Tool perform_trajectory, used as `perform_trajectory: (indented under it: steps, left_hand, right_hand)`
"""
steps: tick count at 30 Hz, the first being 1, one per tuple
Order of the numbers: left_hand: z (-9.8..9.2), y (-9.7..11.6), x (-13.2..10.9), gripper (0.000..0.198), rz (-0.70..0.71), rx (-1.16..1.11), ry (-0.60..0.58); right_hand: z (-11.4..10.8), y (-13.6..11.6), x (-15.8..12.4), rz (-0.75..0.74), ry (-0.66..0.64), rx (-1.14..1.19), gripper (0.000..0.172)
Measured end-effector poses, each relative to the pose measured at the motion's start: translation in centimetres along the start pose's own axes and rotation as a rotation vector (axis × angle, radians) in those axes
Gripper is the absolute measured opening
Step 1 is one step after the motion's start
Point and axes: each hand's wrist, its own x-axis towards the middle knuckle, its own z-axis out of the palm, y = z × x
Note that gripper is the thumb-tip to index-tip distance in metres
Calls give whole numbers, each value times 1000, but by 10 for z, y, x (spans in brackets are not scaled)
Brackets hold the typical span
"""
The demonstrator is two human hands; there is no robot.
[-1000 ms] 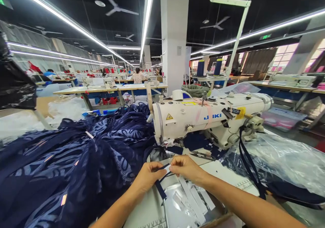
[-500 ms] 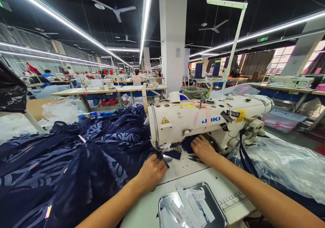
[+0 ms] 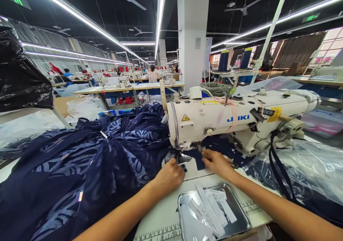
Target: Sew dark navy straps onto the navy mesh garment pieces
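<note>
Your left hand point(image 3: 170, 173) is resting palm-down before the needle end of the white JUKI sewing machine point(image 3: 203, 121); its fingers are curling close together beside the metal needle plate area. Whether they are gripping a small dark piece there cannot be told.

Your right hand point(image 3: 219, 165) is lying lower right of the tension spring point(image 3: 198, 145). Thumb and forefinger are standing narrow at the right edge of a navy cloth piece point(image 3: 198, 161); a firm pinch cannot be confirmed. That piece is lying flat on the machine bed, between your two hands, with more navy cloth point(image 3: 218, 142) sitting behind it under the machine arm.

Nearer you, a metal tray point(image 3: 242, 209) is holding loose white labels point(image 3: 207, 212), some reading "valege". To the left, navy patterned fabric point(image 3: 107, 162) is heaping up beside the machine. At right, a clear plastic bag point(image 3: 316, 169) is covering dark material.
</note>
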Motion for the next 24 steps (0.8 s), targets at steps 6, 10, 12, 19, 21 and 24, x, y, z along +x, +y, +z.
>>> perform_trajectory:
  steps: [6,10,12,19,21,24]
  left_hand:
    - [-2,2,-7,20,-29,18,20]
    - [0,2,-7,20,-52,16,22]
    - [1,2,-7,21,-63,14,34]
    - [3,3,-9,27,-90,2,104]
    - [2,3,-10,30,-100,8,131]
    - [0,3,-11,31,-127,8,169]
  right_hand:
    - [-7,3,-8,-570,13,-208,9]
    - [-10,6,-6,-754,5,-278,10]
    - [-9,4,-3,-846,42,-333,17]
    - [6,-20,3,-855,148,-492,19]
    - [15,-28,5,-720,125,-396,15]
    - [29,-35,9,-532,66,-192,15]
